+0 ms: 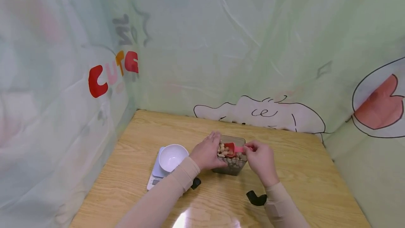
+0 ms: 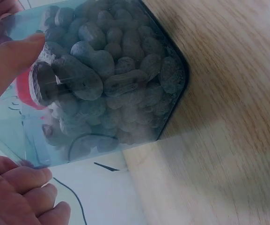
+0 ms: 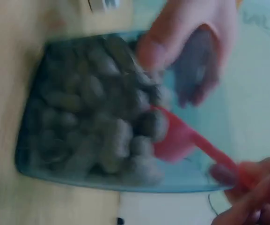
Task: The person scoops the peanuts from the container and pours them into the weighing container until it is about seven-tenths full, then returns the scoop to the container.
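Observation:
A clear, dark-tinted container of unshelled peanuts stands on the wooden table. My left hand grips its left side, the thumb across the near wall and the fingers at the far side. With the right hand I pinch the handle of a red scoop at the container's right rim. Inside the container, the scoop's bowl lies among the peanuts at the top of the heap. The right wrist view is blurred, so how many peanuts the scoop holds cannot be told.
Left of the container, a white bowl sits on a small kitchen scale, partly behind my left forearm. Black curved pieces show by both wrists, one near the right wrist. Printed cloth hangs along the table's back and sides.

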A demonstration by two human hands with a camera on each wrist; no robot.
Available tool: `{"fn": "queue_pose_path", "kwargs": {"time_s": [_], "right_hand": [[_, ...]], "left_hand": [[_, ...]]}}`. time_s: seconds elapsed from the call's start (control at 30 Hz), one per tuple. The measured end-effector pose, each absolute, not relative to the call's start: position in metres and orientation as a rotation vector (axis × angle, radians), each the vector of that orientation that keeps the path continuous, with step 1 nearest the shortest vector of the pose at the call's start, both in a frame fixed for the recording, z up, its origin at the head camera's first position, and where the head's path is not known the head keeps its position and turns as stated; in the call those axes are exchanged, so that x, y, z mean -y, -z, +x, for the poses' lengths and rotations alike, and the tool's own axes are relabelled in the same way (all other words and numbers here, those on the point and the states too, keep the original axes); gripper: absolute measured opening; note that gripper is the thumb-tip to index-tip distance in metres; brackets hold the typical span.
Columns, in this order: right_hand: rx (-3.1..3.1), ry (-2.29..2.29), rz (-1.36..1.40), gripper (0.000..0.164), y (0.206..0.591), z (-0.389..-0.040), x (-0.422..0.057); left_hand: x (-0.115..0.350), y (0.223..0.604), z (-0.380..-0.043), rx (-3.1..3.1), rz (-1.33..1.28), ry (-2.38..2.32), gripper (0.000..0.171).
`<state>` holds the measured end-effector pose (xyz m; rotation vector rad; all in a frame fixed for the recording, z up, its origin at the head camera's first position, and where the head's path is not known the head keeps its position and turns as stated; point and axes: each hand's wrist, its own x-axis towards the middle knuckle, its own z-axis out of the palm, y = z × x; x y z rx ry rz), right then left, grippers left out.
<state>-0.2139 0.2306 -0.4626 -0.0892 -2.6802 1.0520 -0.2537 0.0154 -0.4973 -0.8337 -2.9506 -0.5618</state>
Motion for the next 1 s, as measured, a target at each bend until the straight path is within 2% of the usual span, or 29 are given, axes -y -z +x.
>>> {"fn": "queue_pose_path", "kwargs": {"time_s": [0.13,0.37,0.53,0.8,1.0], "right_hand": [[2.689,-1.255,-0.294,0.020,0.458,-0.223,-0.232],[2.672,-1.356,-0.369,0.021,0.458,-0.230,-0.232],[2.680,-1.219,-0.266,0.018,0.467,-0.229,-0.229],[2.616,-0.962,0.065,0.006,0.481,-0.229,-0.228],[2.641,-0.957,0.084,0.007,0.478,-0.230,-0.227]], "left_hand": [[-0.015,0.497,-0.255,2.953,-0.822,0.575,0.121],[-0.016,0.500,-0.257,2.967,-0.803,0.567,0.123],[-0.016,0.502,-0.257,2.968,-0.807,0.578,0.123],[-0.016,0.503,-0.257,2.981,-0.787,0.608,0.123],[-0.017,0.506,-0.260,2.973,-0.789,0.602,0.124]]}}
